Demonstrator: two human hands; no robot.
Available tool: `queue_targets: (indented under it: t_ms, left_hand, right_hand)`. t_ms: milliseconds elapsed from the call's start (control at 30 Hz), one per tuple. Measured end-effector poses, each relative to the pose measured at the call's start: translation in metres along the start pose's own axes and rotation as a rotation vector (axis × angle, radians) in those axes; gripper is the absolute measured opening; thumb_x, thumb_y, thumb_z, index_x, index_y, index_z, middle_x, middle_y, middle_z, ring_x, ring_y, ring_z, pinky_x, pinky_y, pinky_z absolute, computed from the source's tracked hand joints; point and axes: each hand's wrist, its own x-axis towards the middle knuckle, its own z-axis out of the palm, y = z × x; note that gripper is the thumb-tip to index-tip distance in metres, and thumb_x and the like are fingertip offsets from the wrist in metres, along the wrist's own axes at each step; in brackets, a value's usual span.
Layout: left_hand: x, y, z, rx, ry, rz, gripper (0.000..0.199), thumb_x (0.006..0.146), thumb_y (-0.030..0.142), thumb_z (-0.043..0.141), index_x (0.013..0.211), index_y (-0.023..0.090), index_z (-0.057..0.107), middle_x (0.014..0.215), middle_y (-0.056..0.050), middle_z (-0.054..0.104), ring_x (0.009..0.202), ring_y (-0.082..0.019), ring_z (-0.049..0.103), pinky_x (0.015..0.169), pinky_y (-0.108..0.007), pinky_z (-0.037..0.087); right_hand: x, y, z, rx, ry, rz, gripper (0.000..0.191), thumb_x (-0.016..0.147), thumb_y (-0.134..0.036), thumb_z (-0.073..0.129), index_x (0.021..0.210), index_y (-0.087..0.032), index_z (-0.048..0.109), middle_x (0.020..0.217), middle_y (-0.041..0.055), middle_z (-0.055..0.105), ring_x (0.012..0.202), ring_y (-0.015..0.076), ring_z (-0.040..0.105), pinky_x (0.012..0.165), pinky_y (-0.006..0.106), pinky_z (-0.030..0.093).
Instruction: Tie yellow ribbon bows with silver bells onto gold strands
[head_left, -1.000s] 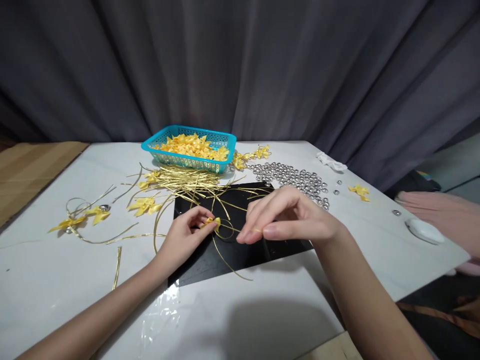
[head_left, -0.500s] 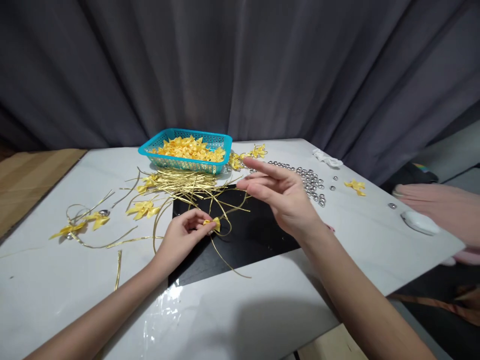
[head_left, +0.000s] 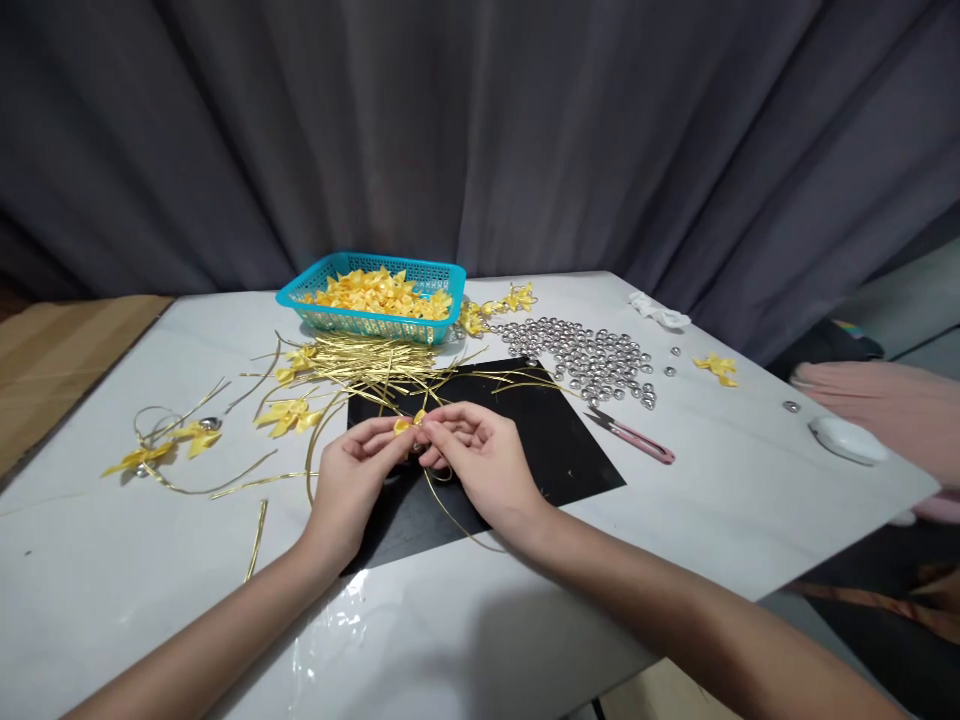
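Yellow bow [head_left: 403, 427] sits above the black mat [head_left: 570, 440], pinched by the left hand [head_left: 346, 480] and the right hand [head_left: 491, 460], whose closed fingertips seem to be working gold wire [head_left: 469, 537] around it. Any next move calls for a steady left pinch

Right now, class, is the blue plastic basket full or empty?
Partly full: yellow ribbon bows are heaped inside the blue plastic basket, with mesh wall showing bare behind them.
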Motion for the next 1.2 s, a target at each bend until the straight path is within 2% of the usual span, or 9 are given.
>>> queue_targets:
  t_ms: [100,267,400,533,700,967,1200]
  left_hand:
    - [-0.001,0.001,0.002,-0.048,0.013,-0.037,0.03,0.053,0.032,0.085,0.076,0.015,0.073,0.076,-0.002,0.075,0.071,-0.013,0.066,0.069,-0.021,0.05]
    - [-0.005,0.001,0.006,-0.166,-0.014,-0.056,0.023,0.057,0.027,0.084,0.075,0.017,0.074,0.078,-0.002,0.076,0.072,-0.011,0.066,0.068,-0.018,0.05]
    - [-0.007,0.001,0.009,-0.215,-0.035,-0.068,0.02,0.059,0.024,0.083,0.075,0.018,0.074,0.078,-0.001,0.076,0.07,-0.01,0.067,0.067,-0.016,0.051]
    - [-0.007,-0.001,0.009,-0.221,-0.05,-0.067,0.019,0.058,0.022,0.083,0.075,0.017,0.076,0.08,-0.002,0.077,0.074,-0.011,0.067,0.07,-0.015,0.051]
    - [-0.008,-0.004,0.008,-0.223,-0.055,-0.044,0.018,0.058,0.026,0.083,0.071,0.017,0.077,0.082,-0.004,0.077,0.08,-0.013,0.067,0.074,-0.017,0.052]
    - [-0.007,0.001,0.011,-0.19,-0.018,-0.091,0.025,0.053,0.033,0.085,0.068,0.015,0.077,0.072,-0.005,0.076,0.072,-0.011,0.064,0.068,-0.016,0.05]
    - [-0.006,-0.003,0.009,-0.164,0.018,-0.089,0.026,0.051,0.031,0.086,0.068,0.016,0.076,0.069,-0.002,0.074,0.071,-0.012,0.064,0.068,-0.019,0.049]
  right_hand:
    - [-0.004,0.003,0.002,-0.041,0.045,-0.025,0.016,0.074,-0.028,0.066,0.077,-0.014,0.058,0.067,-0.0006,0.063,0.052,0.006,0.06,0.048,0.016,0.047]
    - [-0.012,0.008,0.01,-0.11,0.139,-0.151,0.015,0.075,-0.029,0.063,0.076,-0.015,0.057,0.068,-0.0012,0.06,0.05,0.0055,0.057,0.045,0.016,0.047]
    - [-0.011,0.01,0.013,-0.077,0.153,-0.074,0.016,0.073,-0.028,0.065,0.072,-0.015,0.055,0.065,-0.0015,0.059,0.046,0.0059,0.056,0.038,0.016,0.044]
    - [-0.007,0.01,0.011,-0.055,0.161,-0.013,0.015,0.07,-0.024,0.067,0.069,-0.015,0.055,0.062,-0.0023,0.06,0.046,0.0059,0.058,0.039,0.014,0.044]
    - [-0.004,0.011,0.011,-0.041,0.164,0.008,0.013,0.072,-0.022,0.065,0.067,-0.015,0.054,0.058,-0.004,0.058,0.046,0.0061,0.059,0.045,0.016,0.048]
    - [-0.005,0.014,0.014,-0.037,0.177,0.04,0.017,0.074,-0.025,0.065,0.069,-0.015,0.053,0.06,-0.0024,0.06,0.051,0.0069,0.061,0.048,0.016,0.049]
    - [-0.005,0.014,0.014,-0.054,0.167,0.043,0.015,0.068,-0.016,0.067,0.065,-0.015,0.052,0.055,-0.0054,0.056,0.048,0.0077,0.061,0.048,0.016,0.047]
